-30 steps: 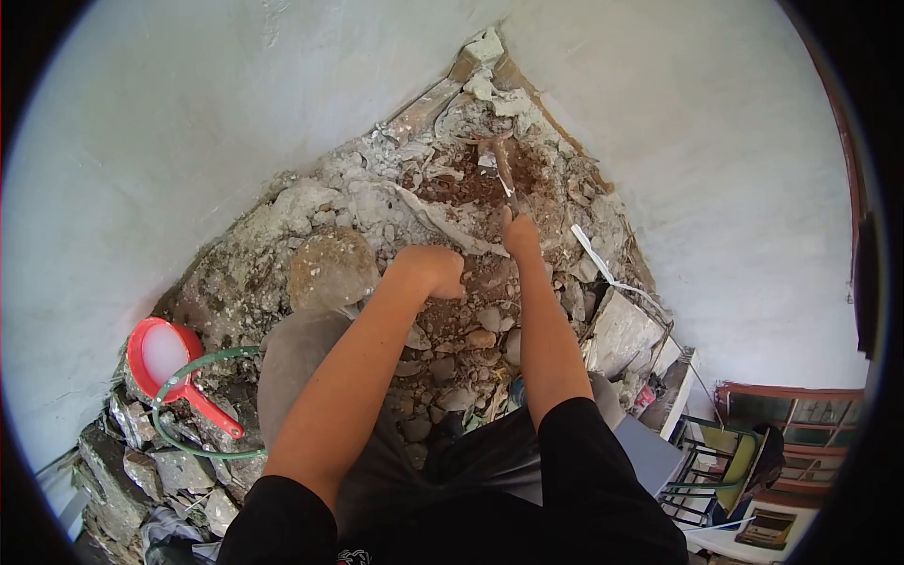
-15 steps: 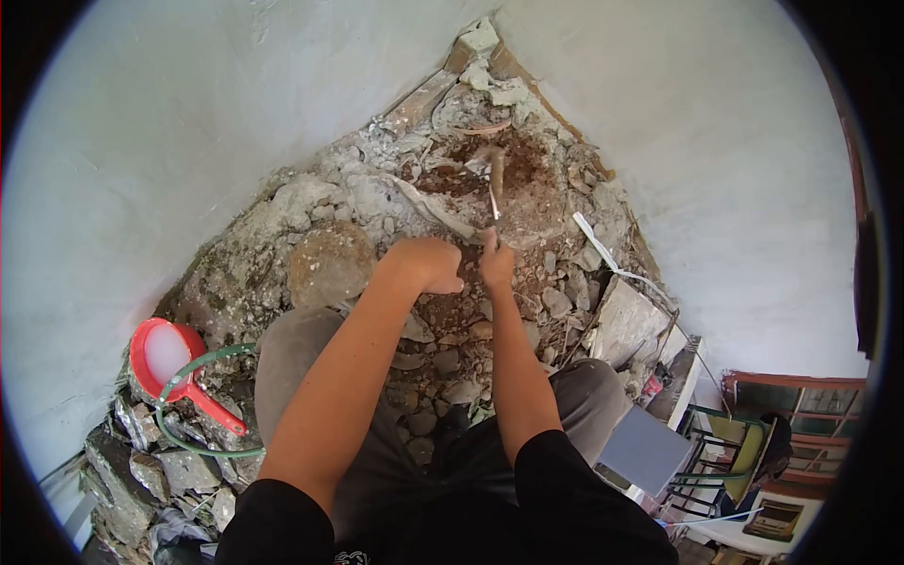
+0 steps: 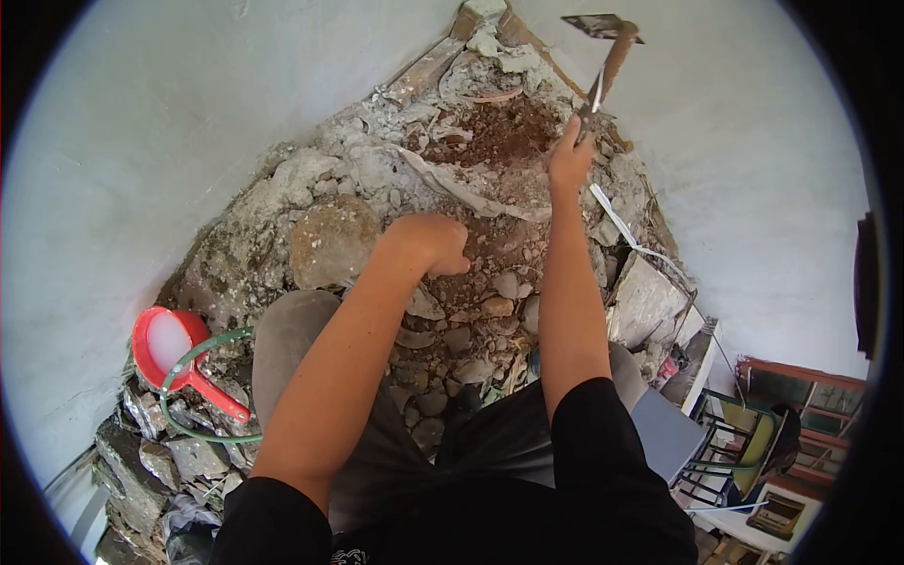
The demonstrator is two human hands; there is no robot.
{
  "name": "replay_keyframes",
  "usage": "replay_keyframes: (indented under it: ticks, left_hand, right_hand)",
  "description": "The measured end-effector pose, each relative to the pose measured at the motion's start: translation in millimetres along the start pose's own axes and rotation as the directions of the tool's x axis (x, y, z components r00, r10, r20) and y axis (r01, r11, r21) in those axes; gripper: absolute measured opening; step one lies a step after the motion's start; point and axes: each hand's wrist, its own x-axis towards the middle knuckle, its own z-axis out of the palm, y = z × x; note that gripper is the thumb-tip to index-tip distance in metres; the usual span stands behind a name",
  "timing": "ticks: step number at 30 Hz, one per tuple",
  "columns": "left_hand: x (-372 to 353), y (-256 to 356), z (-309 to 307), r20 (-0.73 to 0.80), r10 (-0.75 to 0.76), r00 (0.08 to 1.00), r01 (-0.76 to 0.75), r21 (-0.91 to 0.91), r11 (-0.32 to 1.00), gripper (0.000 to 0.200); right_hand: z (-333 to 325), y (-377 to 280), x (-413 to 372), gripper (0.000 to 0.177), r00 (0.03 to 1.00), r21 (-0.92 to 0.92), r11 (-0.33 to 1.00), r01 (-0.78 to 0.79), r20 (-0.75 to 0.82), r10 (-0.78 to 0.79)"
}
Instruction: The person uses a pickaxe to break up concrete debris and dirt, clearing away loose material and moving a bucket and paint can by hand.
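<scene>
Pale walls (image 3: pixel 235 104) meet in corner above rubble (image 3: pixel 273 202). Red dipper (image 3: pixel 195 330) on rubble at left, green hose (image 3: pixel 171 414) curving over its handle. Hoe-like tool (image 3: pixel 618 58) seen against right-hand wall, running up and out from right grip, blade at far end. Large stone (image 3: pixel 332 242) just beside left grip (image 3: pixel 433 247). Right grip (image 3: pixel 571 162) wrapped tight round tool's near end. Left grip's fingers hidden; cannot tell closure or contents.

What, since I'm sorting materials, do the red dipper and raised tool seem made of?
Red dipper: probably plastic, smooth, slightly glossy, evenly coloured.
Raised tool: thin, dark blade looks like dull metal; matt brown shaft could be wood or rusted metal.
</scene>
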Motion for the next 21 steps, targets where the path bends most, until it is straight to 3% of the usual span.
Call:
replay_keyframes:
  ticks: [1,3,4,5,6,9,10,11,18,21]
  left_hand:
    - [-0.2,0.0,0.9,-0.002,-0.008,1.0,0.008,0.007,1.0,0.038]
    - [-2.2,-0.6,-1.1,-0.006,-0.027,1.0,0.028,0.016,0.999,0.038]
    - [-3.9,1.6,-3.7,0.001,-0.047,0.999,0.047,-0.002,0.999,0.036]
    - [-4.5,2.5,-4.2,0.011,-0.069,0.998,0.069,-0.023,0.997,0.035]
    - [-3.4,1.8,-3.7,0.012,-0.081,0.997,0.081,-0.028,0.996,0.035]
    - [0.8,-0.1,0.2,0.045,-0.098,0.994,0.099,-0.015,0.995,0.034]
    - [2.3,-1.5,0.6,0.044,-0.081,0.996,0.082,-0.019,0.996,0.035]
    - [3.6,-1.2,-0.1,0.04,-0.061,0.997,0.062,-0.019,0.998,0.037]
    - [-2.5,5.6,-14.4,0.045,-0.1,0.994,0.101,-0.02,0.995,0.037]
    - [-0.3,7.1,-12.3,0.061,-0.09,0.994,0.092,-0.032,0.995,0.039]
  right_hand:
    - [3.0,16.7,-2.8,0.049,0.997,-0.158,0.986,-0.061,0.029,0.066]
    - [12.1,79.4,-8.9,0.053,0.989,-0.304,0.946,-0.114,0.054,0.137]
    - [11.2,133.0,-9.9,0.052,0.992,-0.493,0.868,0.055,0.123,0.007]
    - [16.0,146.0,-12.8,0.052,0.983,-0.572,0.808,0.143,0.177,-0.048]
    - [20.6,144.1,-19.4,0.052,0.968,-0.638,0.735,0.23,0.23,-0.103]
    - [22.3,115.7,-26.1,0.057,0.954,-0.702,0.673,0.231,0.301,-0.014]
    - [22.2,78.7,-26.4,0.06,0.921,-0.603,0.794,-0.078,0.262,0.289]
    - [20.1,59.2,-25.2,0.063,0.784,-0.472,0.785,-0.4,0.267,0.56]
    - [-2.9,93.4,-19.5,0.064,0.855,-0.579,0.778,-0.244,0.25,0.454]
    - [-21.2,122.2,-52.1,0.07,0.952,-0.556,0.824,-0.113,0.177,0.25]
